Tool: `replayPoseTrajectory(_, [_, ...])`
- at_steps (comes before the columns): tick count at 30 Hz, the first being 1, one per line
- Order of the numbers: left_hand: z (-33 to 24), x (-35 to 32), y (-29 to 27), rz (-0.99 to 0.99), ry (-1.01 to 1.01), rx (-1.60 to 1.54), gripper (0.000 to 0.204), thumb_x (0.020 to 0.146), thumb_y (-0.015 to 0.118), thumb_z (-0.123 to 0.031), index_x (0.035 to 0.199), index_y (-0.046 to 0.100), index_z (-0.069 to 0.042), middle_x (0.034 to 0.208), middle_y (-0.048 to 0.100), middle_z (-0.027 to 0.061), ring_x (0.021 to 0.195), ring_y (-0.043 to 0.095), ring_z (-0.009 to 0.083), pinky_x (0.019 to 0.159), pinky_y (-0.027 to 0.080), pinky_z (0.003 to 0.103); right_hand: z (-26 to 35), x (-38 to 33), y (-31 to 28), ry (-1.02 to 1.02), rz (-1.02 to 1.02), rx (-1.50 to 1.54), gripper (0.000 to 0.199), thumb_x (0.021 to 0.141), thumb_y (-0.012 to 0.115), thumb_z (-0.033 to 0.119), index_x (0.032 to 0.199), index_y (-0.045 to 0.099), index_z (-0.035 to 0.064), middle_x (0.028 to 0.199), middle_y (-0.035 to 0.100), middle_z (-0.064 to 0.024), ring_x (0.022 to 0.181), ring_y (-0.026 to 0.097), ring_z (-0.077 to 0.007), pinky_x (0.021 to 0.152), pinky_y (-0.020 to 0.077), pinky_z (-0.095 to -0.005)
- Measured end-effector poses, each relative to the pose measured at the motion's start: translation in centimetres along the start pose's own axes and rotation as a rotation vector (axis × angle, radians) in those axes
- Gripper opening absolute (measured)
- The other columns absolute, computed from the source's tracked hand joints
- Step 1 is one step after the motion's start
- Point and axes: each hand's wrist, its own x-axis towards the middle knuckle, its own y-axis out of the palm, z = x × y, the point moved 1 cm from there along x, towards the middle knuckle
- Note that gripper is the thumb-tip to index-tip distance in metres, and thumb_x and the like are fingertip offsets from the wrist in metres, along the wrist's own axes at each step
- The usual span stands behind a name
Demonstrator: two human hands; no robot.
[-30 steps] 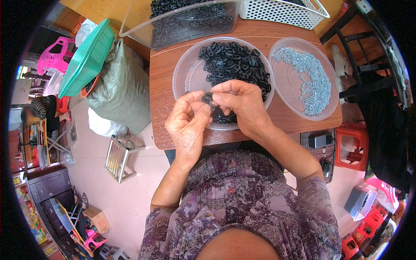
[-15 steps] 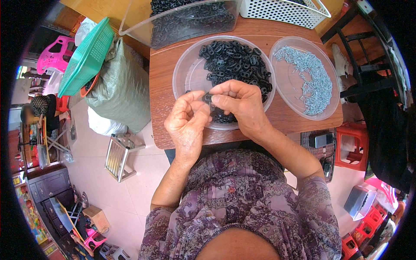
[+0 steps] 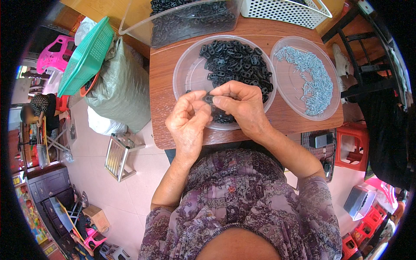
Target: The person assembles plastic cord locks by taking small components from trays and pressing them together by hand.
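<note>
Over the near side of a round clear tub (image 3: 184, 80), both my hands meet at one small black plastic piece (image 3: 208, 99) with holes in it. The thumb and fingers of my right hand (image 3: 245, 106) pinch it from the right. My left hand (image 3: 188, 119) has its fingertips closed at the piece's left end; whether a screw is between them is too small to tell. Many like black pieces (image 3: 236, 63) are heaped in the tub, mostly on its right side. A shallow round clear dish (image 3: 288, 78) beside it holds a pile of small silvery screws (image 3: 318, 82).
A clear bin (image 3: 186, 32) of black parts and a white perforated basket (image 3: 281, 17) stand at the table's far edge. Left of the wooden table (image 3: 160, 95) are a bulging sack (image 3: 119, 91), a green basket (image 3: 86, 56) and a metal-framed stool (image 3: 121, 158). A red stool (image 3: 352, 145) stands right.
Both hands stay nearly in place, still holding the black piece, with only a slight shift of the fingers. The tub and dish look almost unchanged.
</note>
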Motion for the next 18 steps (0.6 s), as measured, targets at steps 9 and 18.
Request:
replayPoseTrajectory(9, [0.37, 0.48, -0.16, -0.007, 0.016, -0.021, 0.024, 0.077, 0.059, 0.003, 0.100, 0.055, 0.005, 0.073, 0.057, 0.0046, 0.056, 0.053, 0.0094, 0.050, 0.045, 0.020, 0.24, 0.15, 0.01, -0.071, 0.006, -0.063, 0.007, 0.073, 0.057, -0.002, 0.079, 0.061, -0.0027, 0.069, 0.061, -0.0025, 0.062, 0.053, -0.0045, 0.054, 0.0428, -0.0202])
replayPoseTrajectory(18, [0.60, 0.28, 0.23, -0.052, -0.007, -0.068, 0.019, 0.080, 0.055, 0.004, 0.099, 0.055, 0.004, 0.073, 0.056, 0.0023, 0.058, 0.051, 0.0057, 0.052, 0.042, 0.017, 0.30, 0.08, -0.14, -0.071, 0.038, -0.222, 0.011, 0.076, 0.059, 0.001, 0.086, 0.061, -0.0023, 0.075, 0.061, -0.0021, 0.068, 0.053, -0.0040, 0.060, 0.0438, -0.0185])
